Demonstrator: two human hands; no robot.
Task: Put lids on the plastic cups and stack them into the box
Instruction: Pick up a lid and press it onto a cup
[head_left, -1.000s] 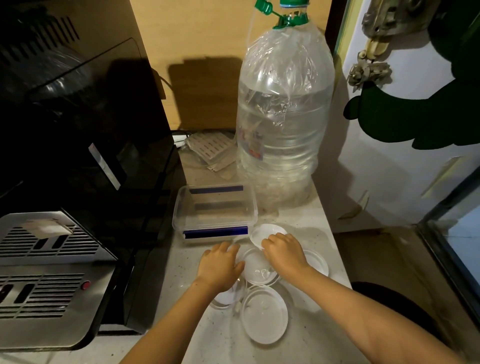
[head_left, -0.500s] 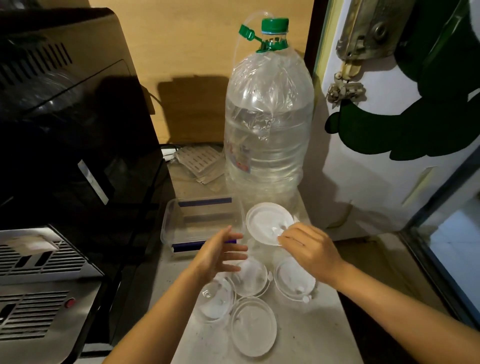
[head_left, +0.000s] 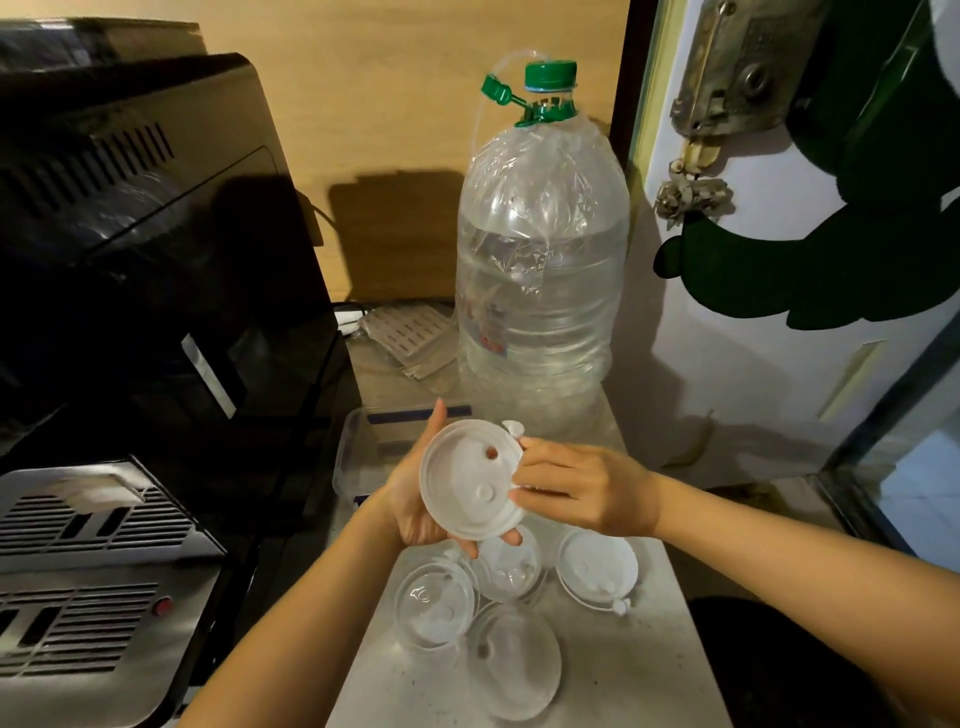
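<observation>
A round white lid (head_left: 470, 480) is held up above the counter, its face towards me, with a small hole and a tab at its top right. My left hand (head_left: 415, 499) cups it from behind and below. My right hand (head_left: 576, 488) pinches its right edge. Below stand two clear plastic cups (head_left: 435, 605) (head_left: 511, 569), open and side by side. A second white lid (head_left: 597, 569) lies to their right and a clear lid (head_left: 514, 662) lies in front. The clear box (head_left: 353, 457) with blue clips sits behind my hands, mostly hidden.
A large water bottle (head_left: 540, 291) with a green cap stands at the back of the counter. A black appliance (head_left: 156, 270) and a metal machine (head_left: 93, 582) fill the left. A white door (head_left: 779, 364) is on the right. The counter (head_left: 675, 675) is narrow.
The white lid has been lifted from the counter and raised towards me. My left hand has come up under it, and both hands now hold it.
</observation>
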